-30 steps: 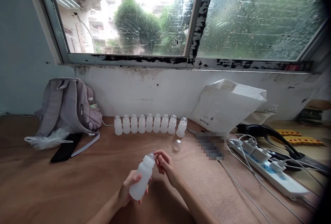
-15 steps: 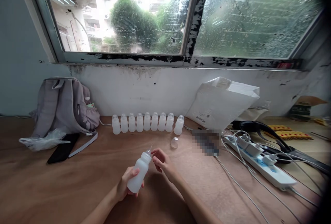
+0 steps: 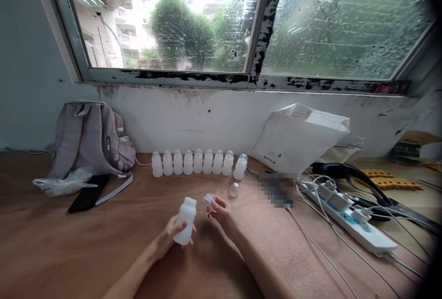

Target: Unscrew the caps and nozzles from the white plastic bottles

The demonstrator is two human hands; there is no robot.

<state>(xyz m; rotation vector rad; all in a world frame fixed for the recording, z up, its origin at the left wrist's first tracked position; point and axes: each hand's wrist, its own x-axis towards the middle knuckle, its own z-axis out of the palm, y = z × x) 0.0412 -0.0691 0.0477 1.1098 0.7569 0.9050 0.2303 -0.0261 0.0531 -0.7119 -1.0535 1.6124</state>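
Observation:
My left hand [image 3: 170, 238] is wrapped round a white plastic bottle [image 3: 185, 220], held nearly upright with its mouth uncovered. My right hand [image 3: 221, 215] pinches the bottle's small clear nozzle cap [image 3: 209, 199] just to the right of the bottle's mouth, apart from it. A loose clear dome cap [image 3: 234, 190] lies on the wooden table [image 3: 86, 253] a little beyond my right hand. Behind it, a row of several capped white bottles [image 3: 197, 163] stands along the wall.
A grey backpack [image 3: 90, 139], a crumpled plastic bag [image 3: 64, 183] and a black phone [image 3: 84, 198] sit at the left. A white padded parcel [image 3: 299, 140] leans on the wall at the right. A power strip [image 3: 348, 221] with plugs and cables lies at the right.
The nozzle cap has come off the bottle and my right hand has drawn it away to the right. My left hand has tipped the bottle more upright.

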